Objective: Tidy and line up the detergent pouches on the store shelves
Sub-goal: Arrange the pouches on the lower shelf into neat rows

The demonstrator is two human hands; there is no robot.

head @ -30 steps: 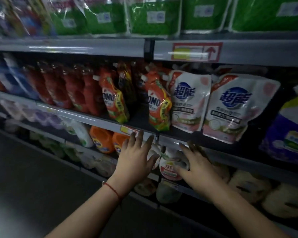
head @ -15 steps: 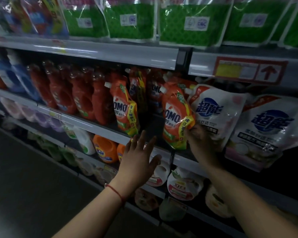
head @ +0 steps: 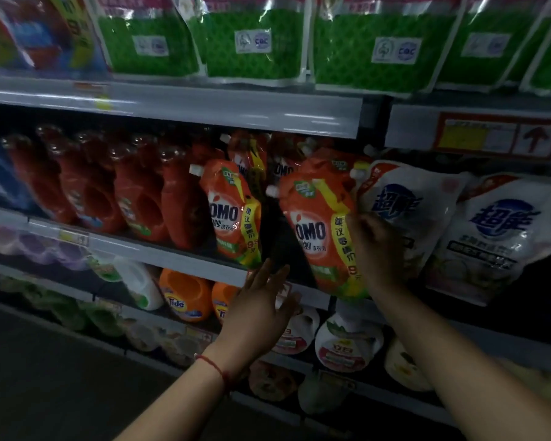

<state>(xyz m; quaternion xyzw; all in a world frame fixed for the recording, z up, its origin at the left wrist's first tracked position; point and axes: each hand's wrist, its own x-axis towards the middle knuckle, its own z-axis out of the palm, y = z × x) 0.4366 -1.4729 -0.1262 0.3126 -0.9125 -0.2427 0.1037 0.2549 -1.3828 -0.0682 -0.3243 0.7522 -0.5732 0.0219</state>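
The right hand point(head: 376, 249) is on the right edge of the orange pouch point(head: 318, 224), which stands at the front of the middle shelf point(head: 159, 253). The fingers point(head: 357, 222) curl over this edge, so the hand is grasping the pouch; how the thumb lies I cannot tell, because the picture is dark there. The left hand point(head: 261, 300) hangs in front of the shelf edge, below and to the left of this pouch. Its fingers are straight and a little spread, and it holds nothing.

The pouch does not stand straight. Its long axis leans: the spout point(head: 272, 190) at the top points to the left, and the bottom sticks out over the shelf edge. On its right side it touches a white pouch point(head: 404, 205), and a second white pouch point(head: 503, 230) stands just beside that one. To the left there is a dark gap, and then a second orange pouch point(head: 233, 214), next to a row of red bottles point(head: 140, 195).

I think the step in hand is to set the leaning pouch upright and in line with its neighbour. For this, the free left hand is the nearer one to the left edge of the pouch, which lies up and to the right of it. The pouch looks soft, so it may sag or slip forward if only one side is held.
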